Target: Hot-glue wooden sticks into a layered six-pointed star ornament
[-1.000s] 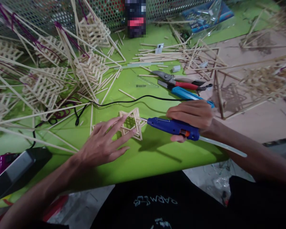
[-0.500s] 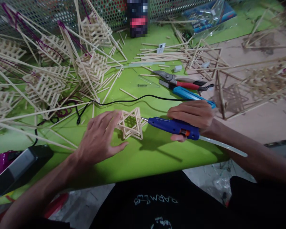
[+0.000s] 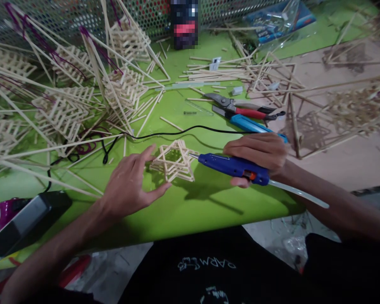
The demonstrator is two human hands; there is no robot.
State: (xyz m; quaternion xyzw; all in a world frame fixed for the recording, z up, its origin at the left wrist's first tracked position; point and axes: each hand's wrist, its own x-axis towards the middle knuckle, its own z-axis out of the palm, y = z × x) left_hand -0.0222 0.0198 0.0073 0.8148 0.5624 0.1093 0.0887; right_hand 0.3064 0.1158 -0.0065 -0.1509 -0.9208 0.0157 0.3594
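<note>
The left hand point(image 3: 129, 185) is touching, fingers spread, the small star-shaped frame of wooden sticks point(image 3: 174, 160) on the green table point(image 3: 190, 211). The right hand point(image 3: 256, 154) is grasping the blue glue gun point(image 3: 232, 167), its nozzle beside the frame's right edge. No readable writing.

Green table point(image 3: 190, 211) fills mid-frame. Upper left: heap of stacked stick lattices point(image 3: 63, 109) with long skewers. Upper centre: loose cut sticks point(image 3: 209, 75). Centre right: red-handled pliers point(image 3: 240, 107) just above a blue cutter point(image 3: 253, 126). Black cable point(image 3: 177, 131) runs across. Lower left: dark box point(image 3: 28, 221).
</note>
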